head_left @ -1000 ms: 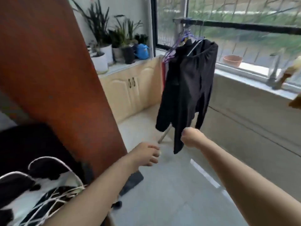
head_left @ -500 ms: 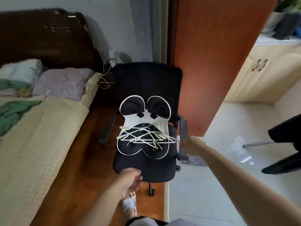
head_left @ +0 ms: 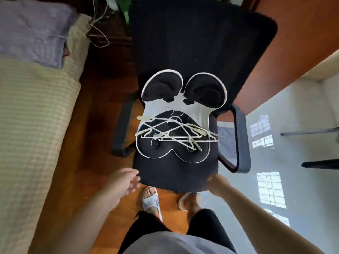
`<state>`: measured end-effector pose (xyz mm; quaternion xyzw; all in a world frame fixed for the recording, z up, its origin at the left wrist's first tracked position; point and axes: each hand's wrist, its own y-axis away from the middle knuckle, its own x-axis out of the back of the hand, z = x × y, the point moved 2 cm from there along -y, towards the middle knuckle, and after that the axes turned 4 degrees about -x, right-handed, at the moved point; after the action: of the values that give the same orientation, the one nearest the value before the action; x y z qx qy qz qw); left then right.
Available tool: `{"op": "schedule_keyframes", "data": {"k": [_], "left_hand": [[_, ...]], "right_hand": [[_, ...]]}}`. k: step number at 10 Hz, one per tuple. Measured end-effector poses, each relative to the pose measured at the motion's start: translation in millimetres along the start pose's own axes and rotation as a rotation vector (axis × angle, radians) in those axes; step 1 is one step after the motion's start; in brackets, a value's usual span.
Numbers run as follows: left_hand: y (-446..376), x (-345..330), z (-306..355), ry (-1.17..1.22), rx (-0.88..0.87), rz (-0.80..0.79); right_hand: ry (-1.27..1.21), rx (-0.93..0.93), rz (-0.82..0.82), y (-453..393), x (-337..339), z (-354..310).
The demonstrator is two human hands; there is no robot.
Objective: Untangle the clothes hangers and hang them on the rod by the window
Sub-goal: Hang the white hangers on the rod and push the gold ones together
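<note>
A tangled pile of thin white wire-and-plastic clothes hangers (head_left: 175, 133) is lying on a black-and-white panda-shaped cushion (head_left: 183, 99) on a black mesh office chair (head_left: 201, 43). The left hand (head_left: 123, 182) is hovering open and empty at the seat's front edge. The right hand (head_left: 213, 182) is reaching the seat's front corner, its fingers hidden, so grip unclear. Judgement: the hangers are looking light, stiff and snag-prone; best taken by one hook. An orange wooden floor (head_left: 95, 125) is lying between chair and bed (head_left: 33, 110).
</note>
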<state>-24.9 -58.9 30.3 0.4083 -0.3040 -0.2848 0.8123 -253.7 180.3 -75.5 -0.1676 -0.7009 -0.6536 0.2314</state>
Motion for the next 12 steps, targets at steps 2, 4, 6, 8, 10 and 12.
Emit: {"op": "schedule_keyframes", "data": {"k": [2, 4, 6, 8, 10, 12], "left_hand": [[-42, -9, -21, 0.062, 0.151, 0.082], [-70, -15, -37, 0.062, 0.262, 0.084], [-83, -39, -18, 0.045, 0.234, 0.029], [-100, -62, -2, -0.027, 0.175, -0.025], [-113, -72, -5, -0.102, 0.132, -0.071], [-105, -116, 10, -0.092, -0.043, -0.116]], "right_hand": [[-0.181, -0.044, 0.125, -140, 35, -55], [-0.275, -0.022, 0.085, -210, 16, -75], [-0.098, 0.105, 0.034, -197, 10, -78], [-0.012, 0.109, 0.071, -198, 5, -89], [0.079, 0.218, 0.168, -184, 7, -93], [-0.030, 0.309, 0.304, -108, 9, -54]]}}
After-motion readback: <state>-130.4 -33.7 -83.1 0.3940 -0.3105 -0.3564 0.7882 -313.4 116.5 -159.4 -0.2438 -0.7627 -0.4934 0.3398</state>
